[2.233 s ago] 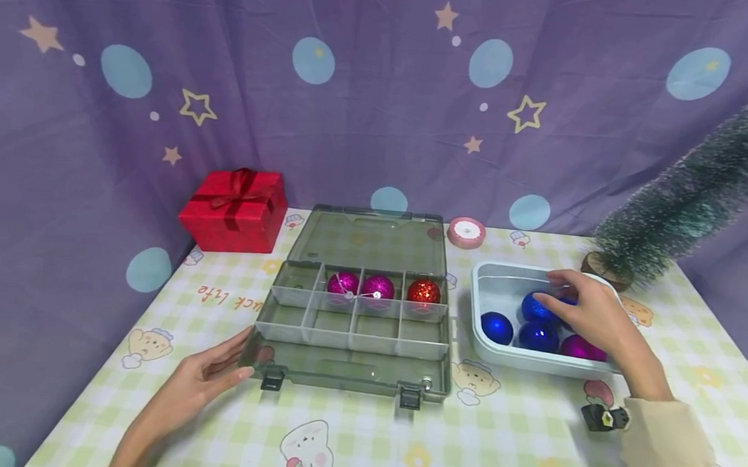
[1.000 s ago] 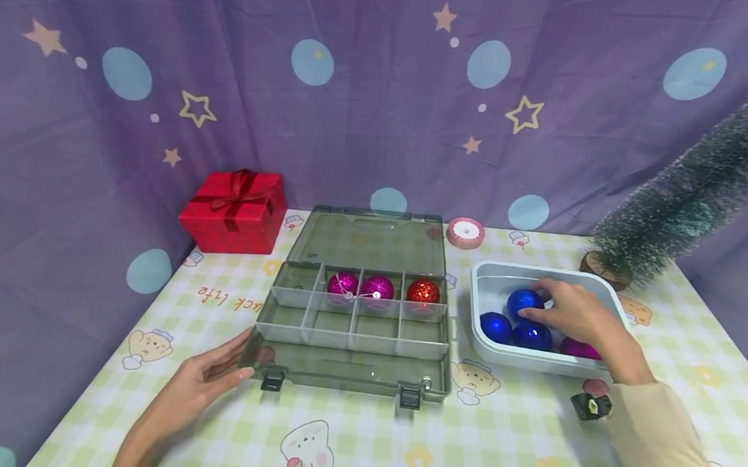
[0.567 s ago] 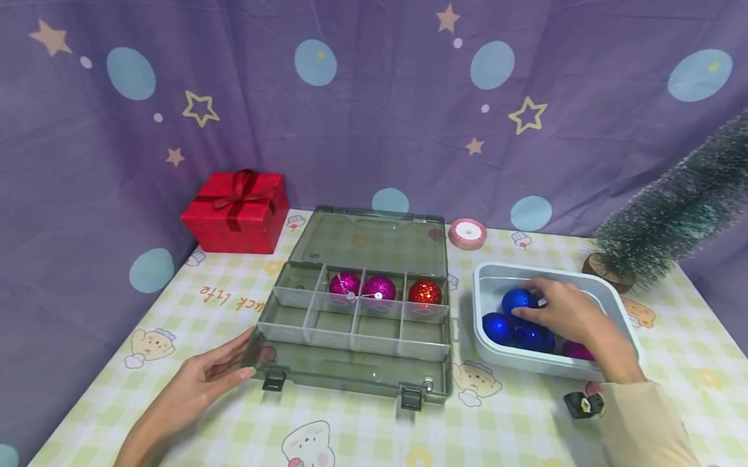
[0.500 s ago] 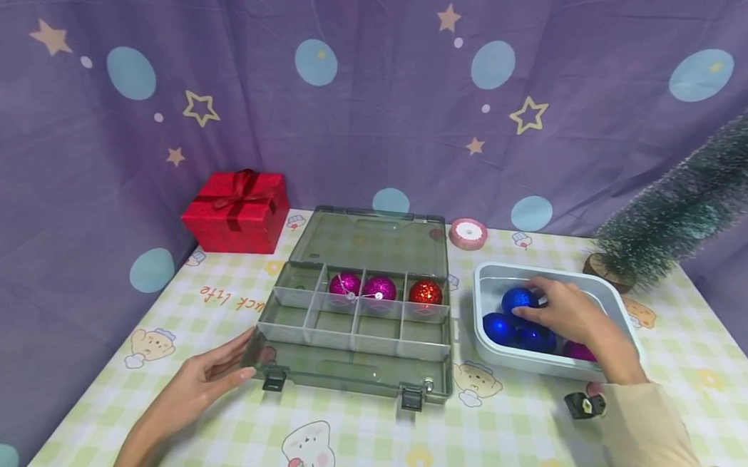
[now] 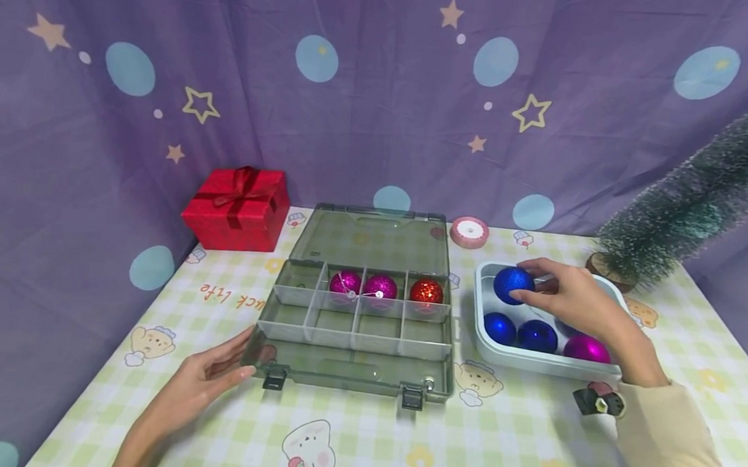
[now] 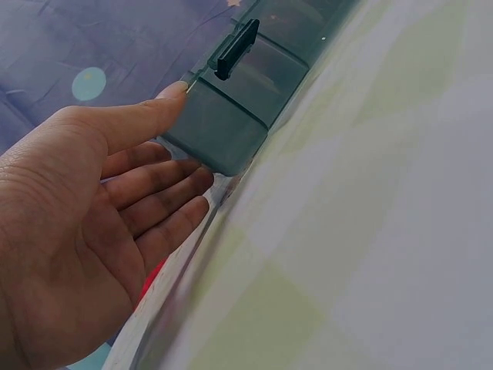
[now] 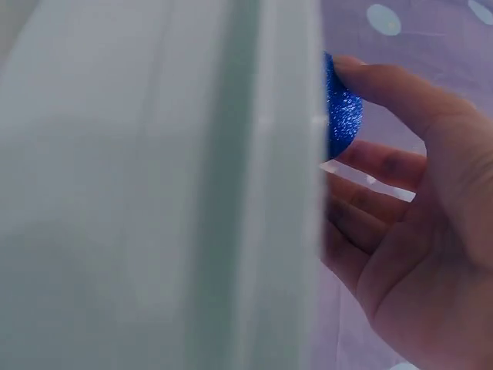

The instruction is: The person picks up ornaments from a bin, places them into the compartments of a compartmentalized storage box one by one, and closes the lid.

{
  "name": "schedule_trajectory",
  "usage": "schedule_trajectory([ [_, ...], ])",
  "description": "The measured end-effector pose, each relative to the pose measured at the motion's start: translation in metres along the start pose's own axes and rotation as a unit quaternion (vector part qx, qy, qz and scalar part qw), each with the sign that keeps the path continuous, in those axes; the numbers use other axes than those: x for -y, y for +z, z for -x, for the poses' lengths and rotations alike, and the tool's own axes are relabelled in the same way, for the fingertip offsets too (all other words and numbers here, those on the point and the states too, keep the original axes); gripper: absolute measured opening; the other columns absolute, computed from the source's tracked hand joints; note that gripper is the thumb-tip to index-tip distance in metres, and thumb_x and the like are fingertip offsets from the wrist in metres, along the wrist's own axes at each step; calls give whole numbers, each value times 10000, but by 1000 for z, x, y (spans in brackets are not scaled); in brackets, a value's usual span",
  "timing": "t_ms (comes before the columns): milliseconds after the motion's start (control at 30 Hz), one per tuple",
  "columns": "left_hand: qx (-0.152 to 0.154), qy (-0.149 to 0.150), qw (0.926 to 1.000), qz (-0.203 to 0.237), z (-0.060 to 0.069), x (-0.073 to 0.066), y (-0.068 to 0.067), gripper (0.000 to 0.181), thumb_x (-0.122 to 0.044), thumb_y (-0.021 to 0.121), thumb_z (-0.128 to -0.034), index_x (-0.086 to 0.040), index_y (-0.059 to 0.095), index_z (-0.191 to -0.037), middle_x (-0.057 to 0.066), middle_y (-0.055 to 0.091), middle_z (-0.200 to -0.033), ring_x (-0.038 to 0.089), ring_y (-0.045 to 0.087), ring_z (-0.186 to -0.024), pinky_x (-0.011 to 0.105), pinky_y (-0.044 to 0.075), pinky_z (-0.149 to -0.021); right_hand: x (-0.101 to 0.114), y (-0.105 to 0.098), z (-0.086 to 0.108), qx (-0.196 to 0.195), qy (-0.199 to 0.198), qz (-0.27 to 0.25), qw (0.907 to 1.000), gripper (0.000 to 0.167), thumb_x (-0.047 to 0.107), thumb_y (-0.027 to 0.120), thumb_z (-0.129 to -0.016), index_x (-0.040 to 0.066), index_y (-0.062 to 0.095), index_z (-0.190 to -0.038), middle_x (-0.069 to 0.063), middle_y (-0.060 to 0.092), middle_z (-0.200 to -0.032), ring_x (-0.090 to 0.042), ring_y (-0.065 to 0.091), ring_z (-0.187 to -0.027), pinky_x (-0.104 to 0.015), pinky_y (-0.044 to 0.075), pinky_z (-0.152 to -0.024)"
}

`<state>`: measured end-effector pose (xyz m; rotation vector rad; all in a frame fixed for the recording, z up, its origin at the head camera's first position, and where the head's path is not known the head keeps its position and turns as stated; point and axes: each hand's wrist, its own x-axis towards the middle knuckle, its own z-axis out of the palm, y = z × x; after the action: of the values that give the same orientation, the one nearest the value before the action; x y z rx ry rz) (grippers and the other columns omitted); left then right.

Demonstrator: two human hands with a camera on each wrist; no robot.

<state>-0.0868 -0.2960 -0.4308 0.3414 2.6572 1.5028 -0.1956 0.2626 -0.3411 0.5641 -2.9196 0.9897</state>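
Note:
My right hand [image 5: 572, 296] pinches a glittery blue ball [image 5: 514, 285] between thumb and fingers over the back left of the pale blue tub [image 5: 495, 354]. In the right wrist view the tub's wall hides part of that blue ball [image 7: 344, 116]. Two blue balls and a magenta ball [image 5: 588, 348] lie along the tub's front; another dark ball is partly under my hand. My left hand [image 5: 194, 383] touches the front left corner of the open grey divided case [image 5: 340, 371], fingers nearly straight. The case's back row holds two magenta balls [image 5: 381, 287] and a red ball [image 5: 427, 292].
A red gift box [image 5: 237, 209] stands at the back left. Behind the case's right side lies a pink ribbon roll [image 5: 470, 232]. A small green tree [image 5: 691, 203] leans at the right, behind the tub. A purple curtain [image 5: 367, 133] hangs behind the table.
My right hand has lifted the glittery blue ball up and back from among the others, uncovering more of the magenta ball. My left hand has stayed at the case corner.

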Motion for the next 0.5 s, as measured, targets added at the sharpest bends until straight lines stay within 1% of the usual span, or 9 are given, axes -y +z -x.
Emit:
schedule_trajectory([
  [133, -3, 18, 10000, 31, 0, 0, 0, 634, -225, 690, -1026, -61, 426, -1579, 179, 454, -1553, 318, 458, -1369, 152, 461, -980, 10, -2, -2, 2, -60, -183, 9998, 531, 318, 771, -967, 23, 626, -1384, -239, 700, -1213, -419, 701, -1073, -569, 567, -907],
  [233, -18, -3, 10000, 15, 0, 0, 0, 629, -228, 692, -1025, -66, 433, -1576, 165, 461, -1552, 271, 464, -1368, 155, 465, -979, 15, -2, -5, 10, -116, -333, 9994, 515, 312, 768, -970, 42, 632, -1386, -225, 695, -1231, -401, 702, -1084, -546, 570, -914],
  [367, -32, -1, 10000, 14, 0, 1, 0, 628, -230, 697, -1022, -71, 440, -1573, 158, 468, -1549, 117, 477, -1348, 153, 466, -976, 22, 0, -11, -12, -257, -491, 9985, 470, 293, 776, -965, 62, 658, -1357, -209, 702, -1225, -373, 716, -1065, -489, 587, -895],
  [500, -32, 75, 9999, 63, 0, 2, 0, 630, -215, 700, -1019, -61, 440, -1571, 172, 465, -1547, -23, 467, -1305, 152, 464, -977, 29, 5, -20, -46, -402, -610, 9973, 445, 249, 789, -955, 43, 670, -1331, -202, 715, -1191, -343, 733, -1024, -380, 610, -847],
])
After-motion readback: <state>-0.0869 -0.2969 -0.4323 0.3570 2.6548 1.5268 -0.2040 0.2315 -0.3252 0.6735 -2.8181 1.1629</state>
